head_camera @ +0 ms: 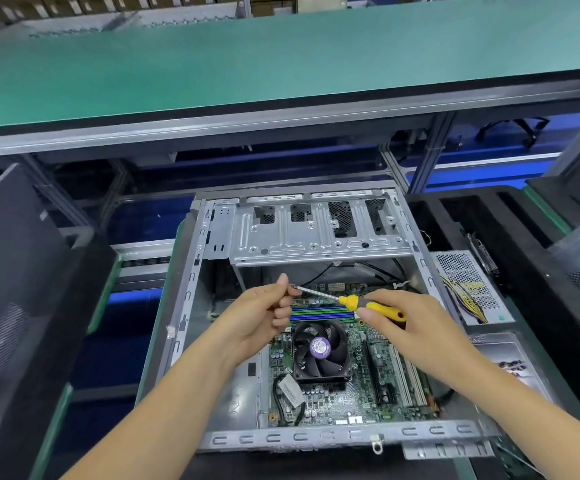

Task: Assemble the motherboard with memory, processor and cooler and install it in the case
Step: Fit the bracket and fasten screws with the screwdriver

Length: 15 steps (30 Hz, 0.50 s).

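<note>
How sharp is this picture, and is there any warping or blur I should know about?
Head view: sharp at centre on the cooler fan and the screwdriver; wide-angle warping tilts the green shelf; the black case at the left edge is smeared and soft.

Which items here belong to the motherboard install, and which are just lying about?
Job: case, motherboard, cooler fan, screwdriver, left hand, right hand.
Lying about: power supply with yellow wires, dark panel on the left.
</note>
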Available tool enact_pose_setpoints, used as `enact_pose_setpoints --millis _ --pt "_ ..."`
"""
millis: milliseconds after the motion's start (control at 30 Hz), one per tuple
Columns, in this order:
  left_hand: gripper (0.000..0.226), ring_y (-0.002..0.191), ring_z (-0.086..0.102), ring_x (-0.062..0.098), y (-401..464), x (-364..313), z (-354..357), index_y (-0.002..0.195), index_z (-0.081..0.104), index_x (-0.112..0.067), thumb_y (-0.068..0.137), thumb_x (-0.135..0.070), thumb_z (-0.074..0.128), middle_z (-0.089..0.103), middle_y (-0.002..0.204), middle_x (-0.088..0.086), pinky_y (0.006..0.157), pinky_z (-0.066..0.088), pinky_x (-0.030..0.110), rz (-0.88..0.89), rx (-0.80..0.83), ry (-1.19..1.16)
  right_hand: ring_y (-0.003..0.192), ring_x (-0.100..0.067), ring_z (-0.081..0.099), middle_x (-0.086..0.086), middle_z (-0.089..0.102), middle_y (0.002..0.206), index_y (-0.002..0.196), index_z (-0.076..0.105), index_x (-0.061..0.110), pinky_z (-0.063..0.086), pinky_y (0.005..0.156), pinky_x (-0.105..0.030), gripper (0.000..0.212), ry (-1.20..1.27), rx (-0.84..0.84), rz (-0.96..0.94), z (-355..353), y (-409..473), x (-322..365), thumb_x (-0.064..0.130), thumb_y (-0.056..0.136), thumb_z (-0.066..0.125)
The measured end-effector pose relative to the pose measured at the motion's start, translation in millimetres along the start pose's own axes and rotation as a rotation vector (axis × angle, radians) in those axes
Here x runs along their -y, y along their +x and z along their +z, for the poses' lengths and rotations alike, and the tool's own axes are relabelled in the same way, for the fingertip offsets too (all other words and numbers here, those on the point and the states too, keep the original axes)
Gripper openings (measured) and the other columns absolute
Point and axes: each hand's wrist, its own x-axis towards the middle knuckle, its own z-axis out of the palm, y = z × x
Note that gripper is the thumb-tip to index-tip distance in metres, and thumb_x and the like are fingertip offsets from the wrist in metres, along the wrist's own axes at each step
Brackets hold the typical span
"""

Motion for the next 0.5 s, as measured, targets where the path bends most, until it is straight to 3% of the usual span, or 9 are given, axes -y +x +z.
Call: enact_pose_setpoints --millis 167,500 --pt "0.026 0.057 0.053 0.007 3.1 -2.2 -0.5 0.094 0.075 0.003 0.089 -0.01 0.053 0.058 0.071 0.005 0.051 0.048 0.015 -0.052 0.077 -0.152 0.077 0.001 0.057 0.018 0.065 0.084 0.101 0.066 0.033 0.048 0.069 -0.029 0.03 -0.023 -0.046 -0.017 2.1 0.2 -1.7 0.054 0.088 0.049" --pt "0.023 0.058 0.062 0.008 1.0 -3.6 -0.1 0.095 0.067 0.004 0.073 -0.002 0.065 0.066 0.074 0.008 0.054 0.053 0.014 0.002 0.008 -0.247 0.072 -0.001 0.057 0.016 0.064 0.079 0.095 0.067 0.03 0.048 0.064 -0.032 0.031 -0.063 -0.086 -0.023 1.9 -1.0 -1.0 0.053 0.088 0.047"
